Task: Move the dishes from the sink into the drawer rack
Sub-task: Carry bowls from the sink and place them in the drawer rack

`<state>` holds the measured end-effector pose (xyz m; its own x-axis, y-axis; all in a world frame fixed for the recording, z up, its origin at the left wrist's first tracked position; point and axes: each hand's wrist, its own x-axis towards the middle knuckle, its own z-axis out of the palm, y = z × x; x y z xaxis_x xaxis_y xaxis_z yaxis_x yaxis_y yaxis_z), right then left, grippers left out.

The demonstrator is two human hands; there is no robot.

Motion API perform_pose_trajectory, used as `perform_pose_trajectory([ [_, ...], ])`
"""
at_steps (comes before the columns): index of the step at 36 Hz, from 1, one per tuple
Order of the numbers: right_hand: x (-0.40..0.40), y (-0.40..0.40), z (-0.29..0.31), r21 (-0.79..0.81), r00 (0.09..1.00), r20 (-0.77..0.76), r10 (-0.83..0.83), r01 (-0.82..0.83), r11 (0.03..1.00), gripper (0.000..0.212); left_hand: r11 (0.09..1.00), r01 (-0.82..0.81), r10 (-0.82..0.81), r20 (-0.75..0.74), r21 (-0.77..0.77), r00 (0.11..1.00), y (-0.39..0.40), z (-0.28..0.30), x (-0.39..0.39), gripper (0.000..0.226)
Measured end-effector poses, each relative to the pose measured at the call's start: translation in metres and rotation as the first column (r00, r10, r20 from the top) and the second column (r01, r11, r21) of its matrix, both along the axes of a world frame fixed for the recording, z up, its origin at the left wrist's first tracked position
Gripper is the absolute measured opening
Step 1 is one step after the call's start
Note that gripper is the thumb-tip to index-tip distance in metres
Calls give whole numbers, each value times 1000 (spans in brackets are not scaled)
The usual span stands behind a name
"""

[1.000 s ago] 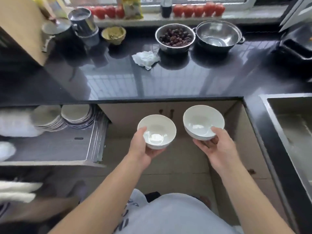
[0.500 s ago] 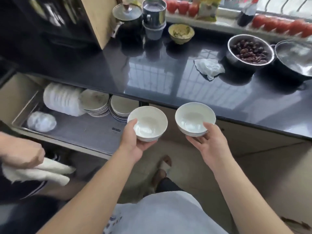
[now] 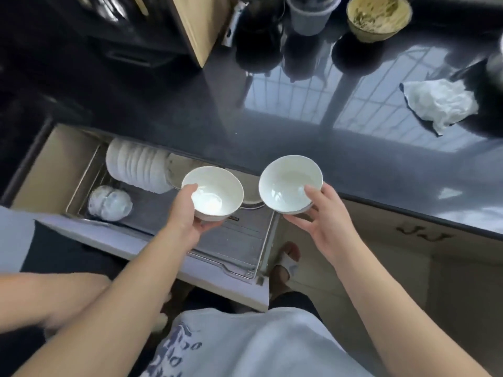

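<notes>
2 white bowls point(image 3: 212, 192) point(image 3: 290, 183) (1 per hand point(image 3: 185, 213) point(image 3: 324, 221)) above drawer rack point(image 3: 239, 248).

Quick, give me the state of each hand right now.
Left hand: grips a white bowl over the open drawer rack.
Right hand: grips the other white bowl, thumb on the rim, fingers underneath.

no text can be read: the dark print on the white shirt point(image 3: 177, 346) is blurred, and a small label in the drawer point(image 3: 231, 219) (dark, tiny) is illegible.
</notes>
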<state>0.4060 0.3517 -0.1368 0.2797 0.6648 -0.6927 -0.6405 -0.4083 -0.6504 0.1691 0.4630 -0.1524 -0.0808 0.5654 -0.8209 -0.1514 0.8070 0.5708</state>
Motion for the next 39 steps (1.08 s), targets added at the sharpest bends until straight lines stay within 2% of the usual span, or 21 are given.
perform_pose_trajectory([
  [4, -25, 19, -4, -2, 995, 30, 94, -94, 996, 38, 998, 43, -45, -58, -42, 997, 32, -12, -24, 26],
  [9, -64, 28, -18, -106, 978, 92, 188, -178, 978, 47, 950, 300, -309, -143, -83, 940, 90, -52, -53, 49],
  [13, -111, 22, -40, -268, 981, 72, 178, -153, 951, 46, 885, 418, -453, -172, -206, 875, 113, -88, -79, 40],
  [17, -146, 31, -69, -359, 998, 35, 52, -36, 933, 46, 872, 432, -464, -108, -230, 879, 128, -115, -108, 39],
  [23, -181, 57, -111, -444, 990, 49, 130, -95, 891, 47, 822, 467, -498, -15, -326, 867, 140, -136, -159, 45],
  [27, -198, 80, -138, -468, 979, 2, 206, -181, 865, 51, 811, 463, -503, -21, -358, 864, 141, -148, -184, 44],
  [34, -224, 107, -169, -494, 960, -45, 276, -262, 829, 49, 860, 248, -341, -142, -445, 929, 136, -177, -216, 22],
  [37, -232, 115, -183, -521, 953, -40, 300, -276, 808, 48, 866, 221, -316, -149, -450, 937, 137, -194, -234, 26],
  [39, -237, 121, -189, -528, 952, -41, 304, -279, 802, 50, 877, 127, -223, -159, -464, 962, 141, -204, -251, 30],
])
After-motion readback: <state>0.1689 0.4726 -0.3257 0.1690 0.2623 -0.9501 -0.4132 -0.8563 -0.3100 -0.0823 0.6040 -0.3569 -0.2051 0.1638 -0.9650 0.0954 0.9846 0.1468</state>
